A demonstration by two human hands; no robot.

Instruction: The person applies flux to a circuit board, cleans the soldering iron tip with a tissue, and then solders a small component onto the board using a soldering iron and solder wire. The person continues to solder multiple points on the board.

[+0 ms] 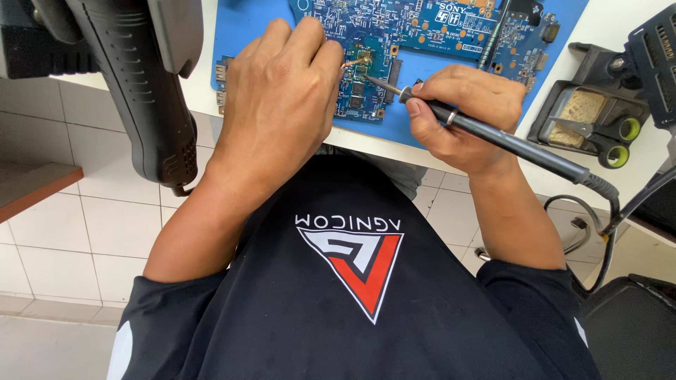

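The white table (620, 28) spanned the top of the view, and a blue mat (243, 28) lay on it, serving as the reference for all that follows. Left of the mat, a large black hot-air tool (141, 91) hung down over the table edge. On the mat lay a blue circuit board (422, 21), with a smaller blue board section (362, 91) nearer the person, close to the mat's front edge. Right of the mat, a black holder tray (584, 116) carried a tan sponge (577, 109) and two green-ringed spools (623, 141). The left hand (282, 98) rested over the mat's front left part, fingers curled closed and pinching a thin strand of copper braid (354, 62) against the smaller board section. The right hand (461, 112) sat at the mat's front right edge, clenched around a black soldering iron (507, 141) held like a pen. The iron's metal tip (380, 84) pointed left onto the smaller board section, just beside the braid; whether tip and braid touched could not be told. The iron's cable (609, 218) trailed off below the table, right of the mat.
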